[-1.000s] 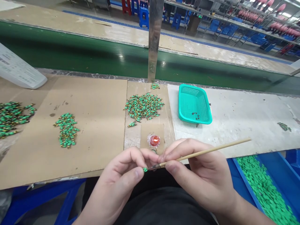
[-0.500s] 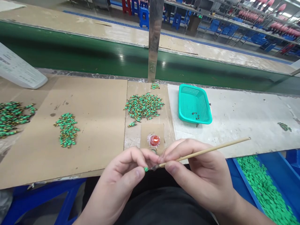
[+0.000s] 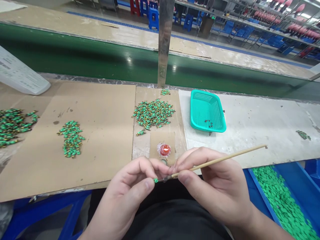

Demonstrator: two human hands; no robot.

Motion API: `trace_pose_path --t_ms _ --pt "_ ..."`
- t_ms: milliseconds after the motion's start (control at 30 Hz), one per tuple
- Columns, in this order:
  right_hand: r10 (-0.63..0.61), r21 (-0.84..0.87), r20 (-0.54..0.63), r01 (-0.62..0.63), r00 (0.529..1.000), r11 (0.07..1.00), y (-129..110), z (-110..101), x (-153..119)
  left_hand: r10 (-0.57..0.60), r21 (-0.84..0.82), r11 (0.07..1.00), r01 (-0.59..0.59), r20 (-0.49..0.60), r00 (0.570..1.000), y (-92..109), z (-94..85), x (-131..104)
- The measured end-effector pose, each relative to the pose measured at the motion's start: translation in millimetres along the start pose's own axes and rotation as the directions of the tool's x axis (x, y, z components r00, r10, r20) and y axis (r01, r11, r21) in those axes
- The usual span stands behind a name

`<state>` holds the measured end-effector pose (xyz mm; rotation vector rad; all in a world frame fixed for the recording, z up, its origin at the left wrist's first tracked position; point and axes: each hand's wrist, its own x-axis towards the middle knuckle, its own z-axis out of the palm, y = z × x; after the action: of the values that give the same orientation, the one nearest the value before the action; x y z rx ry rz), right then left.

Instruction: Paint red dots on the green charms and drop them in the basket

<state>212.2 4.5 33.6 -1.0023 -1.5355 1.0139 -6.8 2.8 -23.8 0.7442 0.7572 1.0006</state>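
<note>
Here, at the far left, a pale bottle-like container (image 3: 23,73) leans in at the edge of the view, and below it lies a dense pile of green, dark and gold pieces (image 3: 12,128). Next comes a brown cardboard sheet (image 3: 107,133) with a smaller cluster of similar pieces (image 3: 72,138) on it. Farther right, in front of the bench edge, the left hand (image 3: 135,186) pinches a tiny green piece (image 3: 155,180) between thumb and fingers. Beyond this hand is a broad heap of green and gold pieces (image 3: 153,114), near the foot of a metal post (image 3: 163,50), and nearer the hands sits a small round pot of red material (image 3: 165,150). The right hand (image 3: 212,186) grips a slim wooden stick (image 3: 225,159), whose upper end slants up to the right; its lower end is close beside the green piece, though whether they touch I cannot tell. Past that hand stands a turquoise basket (image 3: 200,108) holding a few small dark bits (image 3: 210,125). Finally, at the lower right, a blue tray (image 3: 302,186) contains many flat green pieces (image 3: 282,196).
</note>
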Motion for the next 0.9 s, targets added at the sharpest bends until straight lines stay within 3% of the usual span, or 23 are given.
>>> trace_pose_path --t_ms 333,900 --pt "0.002 -0.032 0.045 -0.001 0.999 1.0 0.3 -0.9 0.6 -0.021 -0.003 1.0 0.021 0.023 1.0 -0.2 -0.7 0.3" --pt "0.031 0.098 0.005 -0.032 0.999 0.995 1.5 1.6 -1.4 0.025 -0.097 0.995 -0.017 0.075 0.997 -3.4 -0.7 2.1"
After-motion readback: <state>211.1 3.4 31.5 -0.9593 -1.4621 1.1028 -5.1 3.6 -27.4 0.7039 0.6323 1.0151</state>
